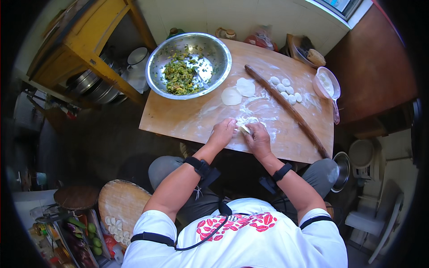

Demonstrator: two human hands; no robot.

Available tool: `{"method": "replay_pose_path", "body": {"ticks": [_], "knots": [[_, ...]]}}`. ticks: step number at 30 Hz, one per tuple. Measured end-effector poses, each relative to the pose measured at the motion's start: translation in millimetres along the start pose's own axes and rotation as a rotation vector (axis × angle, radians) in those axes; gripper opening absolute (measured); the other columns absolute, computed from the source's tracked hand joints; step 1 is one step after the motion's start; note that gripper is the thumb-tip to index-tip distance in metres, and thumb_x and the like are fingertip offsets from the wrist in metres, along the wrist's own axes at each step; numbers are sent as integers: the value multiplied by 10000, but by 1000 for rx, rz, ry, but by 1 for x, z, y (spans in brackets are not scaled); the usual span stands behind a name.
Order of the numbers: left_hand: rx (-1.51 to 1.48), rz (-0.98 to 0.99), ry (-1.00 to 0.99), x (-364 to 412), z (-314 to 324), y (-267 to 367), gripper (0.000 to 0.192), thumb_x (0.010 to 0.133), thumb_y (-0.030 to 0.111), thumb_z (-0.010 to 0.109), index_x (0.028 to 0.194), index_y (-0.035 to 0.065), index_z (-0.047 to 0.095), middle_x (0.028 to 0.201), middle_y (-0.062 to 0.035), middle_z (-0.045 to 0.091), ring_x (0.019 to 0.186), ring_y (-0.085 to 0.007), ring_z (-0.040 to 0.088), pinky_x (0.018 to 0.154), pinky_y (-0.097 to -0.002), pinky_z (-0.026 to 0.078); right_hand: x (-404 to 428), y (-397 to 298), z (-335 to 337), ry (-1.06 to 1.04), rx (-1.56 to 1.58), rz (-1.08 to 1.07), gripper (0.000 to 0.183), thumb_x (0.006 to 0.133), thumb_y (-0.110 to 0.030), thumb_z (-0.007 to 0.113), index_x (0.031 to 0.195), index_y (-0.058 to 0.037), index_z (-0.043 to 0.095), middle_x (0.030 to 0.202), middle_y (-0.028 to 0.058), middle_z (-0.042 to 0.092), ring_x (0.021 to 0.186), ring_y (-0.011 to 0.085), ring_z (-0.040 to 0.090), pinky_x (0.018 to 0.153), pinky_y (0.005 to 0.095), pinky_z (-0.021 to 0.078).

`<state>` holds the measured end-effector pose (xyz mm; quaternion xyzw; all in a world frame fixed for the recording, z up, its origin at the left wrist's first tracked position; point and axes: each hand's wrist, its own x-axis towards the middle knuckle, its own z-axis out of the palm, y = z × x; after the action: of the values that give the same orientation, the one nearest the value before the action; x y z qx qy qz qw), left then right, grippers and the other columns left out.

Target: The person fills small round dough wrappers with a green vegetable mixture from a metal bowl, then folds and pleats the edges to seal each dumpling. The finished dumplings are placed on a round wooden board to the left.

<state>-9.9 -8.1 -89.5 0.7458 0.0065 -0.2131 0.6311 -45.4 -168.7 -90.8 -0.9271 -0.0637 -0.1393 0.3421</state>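
Both my hands meet over the near edge of a floured wooden board. My left hand (pixel 224 131) and my right hand (pixel 259 136) pinch a folded dough dumpling (pixel 245 129) between their fingertips; the fingers partly hide it. Beyond them lie two flat round wrappers (pixel 231 96), one slightly overlapping or touching the other. A long wooden rolling pin (pixel 285 105) rests slantwise to the right, with several small dough pieces (pixel 289 90) beside its far part. At the back left a large steel bowl (pixel 150 78) holds chopped green and yellow filling (pixel 180 74) and a spoon.
A pink scoop (pixel 336 85) with flour sits at the board's (pixel 187 117) right edge. A round wooden board (pixel 122 197) bearing several dumplings (pixel 117 229) is at lower left. A yellow wooden table (pixel 110 72) stands left, a brown cabinet (pixel 375 63) right. A steel basin (pixel 342 172) is beside my right knee.
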Motion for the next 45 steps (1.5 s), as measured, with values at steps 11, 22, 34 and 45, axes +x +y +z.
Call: {"method": "replay_pose_path", "body": {"ticks": [11,22,34,45], "knots": [[130,124,300,-8,-19,-19,246,845,222,493,972,32,584,938,-168,610,884,-296,590,780,-363,453,28,-11,36,-86,186,-282,209,715,15,534,913,-17,593,862,160,567,829,330,541,733,372,436],[75,35,540,2,34,-38,497,716,157,559,1171,-6,442,1190,-245,474,1124,-362,448,934,-398,367,42,53,34,-260,558,306,225,886,-126,487,1051,3,570,925,47,599,765,74,534,637,211,423],[-475,-43,225,13,14,-58,460,788,-39,419,1237,10,335,965,-134,541,790,-190,558,583,-271,462,9,10,37,-132,138,-9,411,739,-81,655,1111,13,509,944,118,555,865,207,553,763,309,450],[-187,-32,353,-32,4,-7,348,750,125,559,1068,-5,502,954,-164,583,859,-229,566,744,-352,463,17,-4,57,-204,307,150,155,789,-129,566,905,-43,622,801,75,605,670,150,542,629,298,453]]}}
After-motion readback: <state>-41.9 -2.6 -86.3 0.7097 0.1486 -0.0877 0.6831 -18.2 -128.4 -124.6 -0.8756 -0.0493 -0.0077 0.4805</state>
